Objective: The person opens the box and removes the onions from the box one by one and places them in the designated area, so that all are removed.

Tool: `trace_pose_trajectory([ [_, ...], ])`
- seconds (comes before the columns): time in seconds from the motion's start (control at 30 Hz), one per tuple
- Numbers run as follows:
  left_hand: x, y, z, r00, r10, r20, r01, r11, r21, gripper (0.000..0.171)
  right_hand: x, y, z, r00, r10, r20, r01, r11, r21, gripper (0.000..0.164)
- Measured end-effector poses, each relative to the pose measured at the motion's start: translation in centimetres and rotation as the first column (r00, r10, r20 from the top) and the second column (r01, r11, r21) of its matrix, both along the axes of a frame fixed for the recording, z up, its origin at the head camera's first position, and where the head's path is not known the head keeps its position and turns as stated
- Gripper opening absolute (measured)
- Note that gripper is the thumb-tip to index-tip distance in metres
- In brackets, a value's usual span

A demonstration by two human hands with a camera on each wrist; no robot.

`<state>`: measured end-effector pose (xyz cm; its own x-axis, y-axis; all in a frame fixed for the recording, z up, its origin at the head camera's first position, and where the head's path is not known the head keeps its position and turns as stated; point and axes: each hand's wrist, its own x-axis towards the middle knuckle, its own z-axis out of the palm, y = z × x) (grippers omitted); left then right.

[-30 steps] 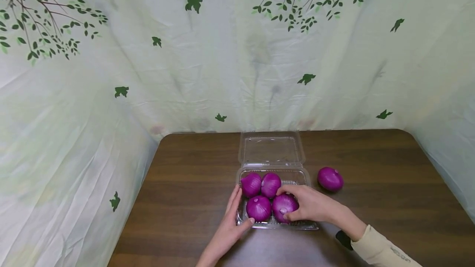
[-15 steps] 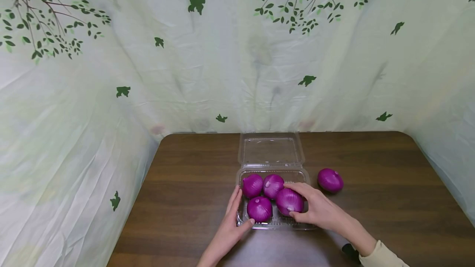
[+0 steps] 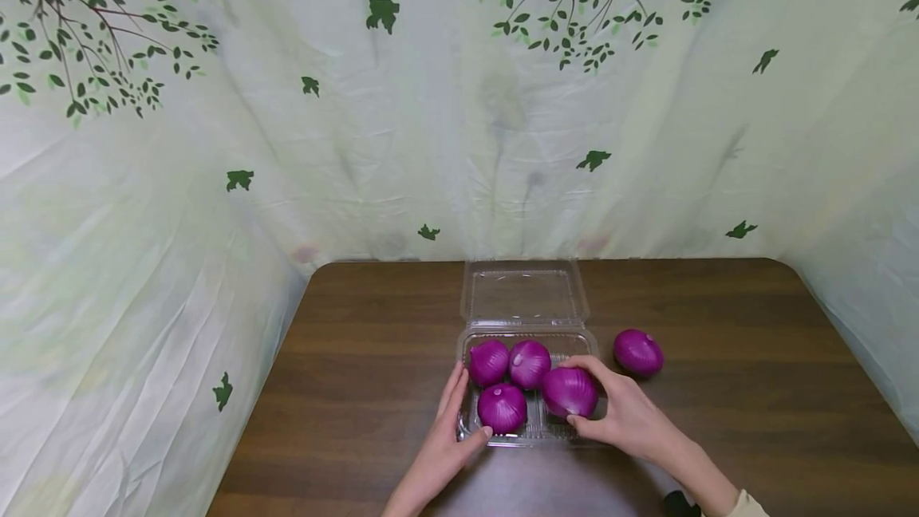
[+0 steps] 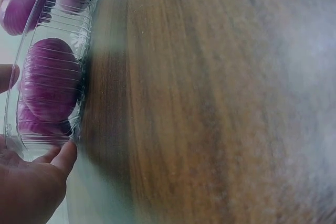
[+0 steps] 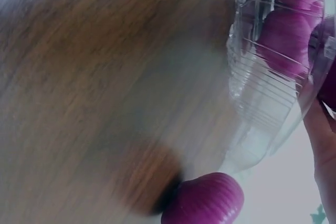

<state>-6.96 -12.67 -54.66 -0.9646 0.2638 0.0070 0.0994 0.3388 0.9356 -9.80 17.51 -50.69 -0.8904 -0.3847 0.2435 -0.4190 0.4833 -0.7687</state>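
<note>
A clear plastic clamshell container lies on the table with its lid flipped back. Three red onions sit in it: a back left onion, one to its right and a front left onion. My right hand holds another red onion between thumb and fingers, over the container's right part and apart from the front left one. My left hand rests against the container's left end with straight fingers, its thumb at the near rim.
A loose red onion lies on the brown wooden table, right of the container. The lid extends toward the table's back edge. Behind hangs a pale curtain printed with leaves and branches.
My right hand has moved the held onion up and rightward, away from beside the front left onion. The left hand stays at the container's left end.
</note>
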Motion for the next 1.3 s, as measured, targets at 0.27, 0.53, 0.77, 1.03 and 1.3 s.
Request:
trace_pose_trajectory([
  [0.27, 0.0, 0.0, 0.0, 1.0, -0.001, 0.002, 0.001, 1.0, -0.001, 0.092, 0.4, 0.3, 0.1, 1.0, -0.009, -0.018, 0.008, 0.998, -0.066, 0.073],
  [0.53, 0.0, 0.0, 0.0, 1.0, 0.0, -0.001, 0.0, 1.0, -0.008, 0.092, 0.5, 1.2, -0.2, 0.997, -0.016, -0.073, 0.008, 0.994, -0.108, 0.074],
  [0.77, 0.0, 0.0, -0.1, 1.0, -0.001, -0.004, 0.001, 1.0, -0.007, 0.092, 1.2, 1.9, -0.2, 0.994, -0.097, 0.045, 0.102, 0.984, -0.145, 0.072],
  [1.03, 0.0, 0.0, -0.2, 1.0, -0.004, -0.008, 0.004, 1.0, -0.004, 0.092, 1.6, 2.2, 0.8, 0.987, -0.134, 0.093, 0.152, 0.96, -0.233, 0.07],
  [1.3, 0.0, 0.2, 0.0, 1.0, 0.004, -0.028, -0.004, 1.0, 0.016, 0.09, 1.4, 3.7, 1.0, 0.957, -0.171, 0.235, 0.25, 0.898, -0.363, 0.072],
])
